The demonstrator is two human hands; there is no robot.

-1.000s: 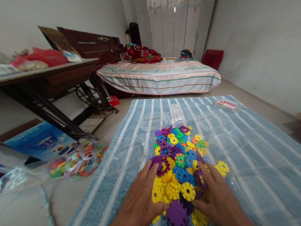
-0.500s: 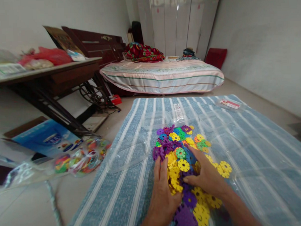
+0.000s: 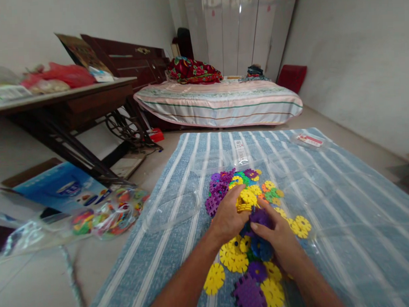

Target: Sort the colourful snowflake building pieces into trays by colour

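A heap of plastic snowflake discs in yellow, purple, blue, green and orange lies on the striped cloth. My left hand (image 3: 227,217) is curled around a small stack of yellow snowflake discs (image 3: 248,198), over the heap's middle. Close against it on the right, my right hand (image 3: 277,234) grips purple snowflake discs (image 3: 261,218) between thumb and fingers. Blue discs (image 3: 260,248) show just under the right hand. Nearer me are loose yellow discs (image 3: 214,278) and a purple square piece (image 3: 249,293). Purple square pieces (image 3: 213,203) sit left of the heap's far part.
Clear plastic containers or lids (image 3: 174,210) lie around the heap on the table cloth (image 3: 167,253). A small red-and-white labelled box (image 3: 309,140) is at the far right corner. Bags of colourful pieces (image 3: 109,219) rest on the floor at left.
My left hand has moved forward and closed around yellow discs, lifting them off the heap. My right hand has closed on purple discs. More yellow discs show at the near left.
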